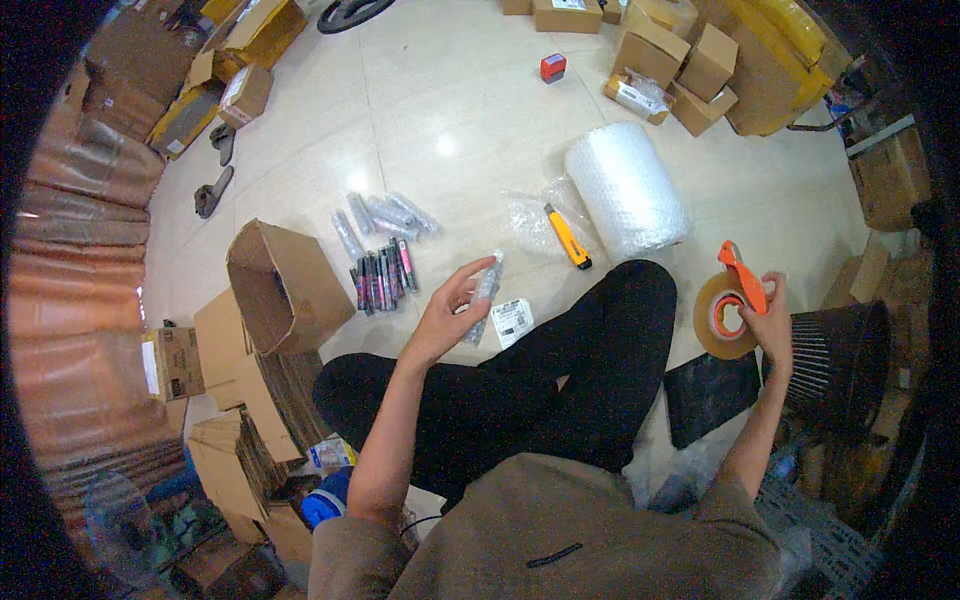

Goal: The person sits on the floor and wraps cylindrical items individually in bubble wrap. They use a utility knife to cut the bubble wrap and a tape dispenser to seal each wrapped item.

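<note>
My left hand (450, 315) holds a slim bubble-wrapped tube (486, 292) between thumb and fingers, above the floor in front of my crossed legs. Out to the right, my right hand (766, 322) grips an orange tape dispenser (746, 279) loaded with a wide roll of packing tape (705, 319). A printed label sheet (513, 322) lies by my shin, just right of the wrapped tube. Left of my left hand, several dark and pink tubes (382, 277) lie side by side. Behind them rest several bubble-wrapped pieces (394, 214).
A roll of bubble wrap (626, 187) lies ahead, with a yellow utility knife (568, 236) on a loose sheet beside it. An open carton (300, 292) and stacked flat cardboard (281, 405) flank my left knee. Farther off are a red self-inking stamp (553, 68) and boxes (652, 52).
</note>
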`<state>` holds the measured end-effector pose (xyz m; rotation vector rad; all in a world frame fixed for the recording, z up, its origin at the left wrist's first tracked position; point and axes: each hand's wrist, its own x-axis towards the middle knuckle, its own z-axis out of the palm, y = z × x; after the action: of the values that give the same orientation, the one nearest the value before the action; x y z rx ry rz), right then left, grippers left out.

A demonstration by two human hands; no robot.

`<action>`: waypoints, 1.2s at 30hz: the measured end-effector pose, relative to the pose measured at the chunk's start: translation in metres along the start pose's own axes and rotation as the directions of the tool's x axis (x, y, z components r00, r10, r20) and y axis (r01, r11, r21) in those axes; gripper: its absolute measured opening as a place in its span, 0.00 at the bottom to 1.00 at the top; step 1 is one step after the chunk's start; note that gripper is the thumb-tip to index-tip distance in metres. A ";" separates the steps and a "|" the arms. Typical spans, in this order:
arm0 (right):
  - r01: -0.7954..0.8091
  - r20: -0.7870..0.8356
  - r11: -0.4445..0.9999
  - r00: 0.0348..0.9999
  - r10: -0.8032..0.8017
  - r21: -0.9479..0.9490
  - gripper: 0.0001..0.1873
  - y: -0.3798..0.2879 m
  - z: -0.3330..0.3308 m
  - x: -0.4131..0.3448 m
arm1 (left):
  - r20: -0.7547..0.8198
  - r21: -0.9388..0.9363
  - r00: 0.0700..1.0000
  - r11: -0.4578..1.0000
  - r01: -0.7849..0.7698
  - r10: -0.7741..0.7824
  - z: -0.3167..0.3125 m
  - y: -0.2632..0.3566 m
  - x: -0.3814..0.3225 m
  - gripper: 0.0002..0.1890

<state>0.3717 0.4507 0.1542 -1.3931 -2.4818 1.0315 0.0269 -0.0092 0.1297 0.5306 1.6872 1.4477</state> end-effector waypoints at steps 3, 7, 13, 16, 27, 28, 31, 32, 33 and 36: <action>0.416 0.117 0.894 0.892 -0.437 0.169 0.43 -0.105 0.002 -0.034 | 0.035 0.106 0.997 0.993 0.061 -0.065 0.001 0.010 -0.003 0.39; 0.674 0.261 0.715 0.668 -0.697 0.184 0.37 -0.195 0.055 -0.073 | 0.124 0.111 0.992 0.994 0.003 -0.017 0.008 0.022 -0.007 0.43; 0.812 0.518 0.581 0.472 -0.713 0.059 0.43 -0.247 0.125 -0.100 | 0.146 0.012 0.988 0.998 -0.061 0.058 0.000 0.024 -0.021 0.42; 0.856 0.517 0.513 0.411 -0.751 0.065 0.44 -0.248 0.132 -0.106 | 0.088 -0.292 0.996 0.956 0.025 0.001 0.000 0.013 -0.023 0.34; 0.849 0.637 0.527 0.415 -0.649 -0.015 0.38 -0.254 0.115 -0.117 | -0.025 0.161 0.998 0.985 -0.060 0.065 0.007 0.042 -0.036 0.26; 0.839 0.646 0.541 0.440 -0.623 -0.050 0.38 -0.256 0.115 -0.117 | 0.067 0.366 0.966 0.895 -0.256 0.250 0.017 0.046 -0.036 0.22; 0.700 0.698 0.714 0.505 -0.507 0.012 0.37 -0.248 0.103 -0.098 | 0.083 0.050 0.974 0.975 -0.216 0.212 0.034 0.042 -0.034 0.21; 0.633 0.716 0.773 0.524 -0.461 0.033 0.37 -0.240 0.095 -0.086 | 0.031 -0.012 0.977 0.977 -0.212 0.212 0.029 0.036 -0.026 0.23; 0.593 0.665 0.786 0.517 -0.538 0.174 0.37 -0.229 0.086 -0.073 | -0.044 -0.072 0.989 0.987 -0.146 0.143 0.019 0.027 -0.015 0.24; 0.431 0.451 0.834 0.703 -0.550 0.345 0.37 -0.170 0.048 -0.048 | -0.276 -0.074 0.953 0.986 -0.152 0.126 -0.031 -0.008 0.024 0.28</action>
<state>0.2584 0.3300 0.2312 -0.3270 -2.7380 1.6433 -0.0096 -0.0118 0.1139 0.4211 1.8089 1.7595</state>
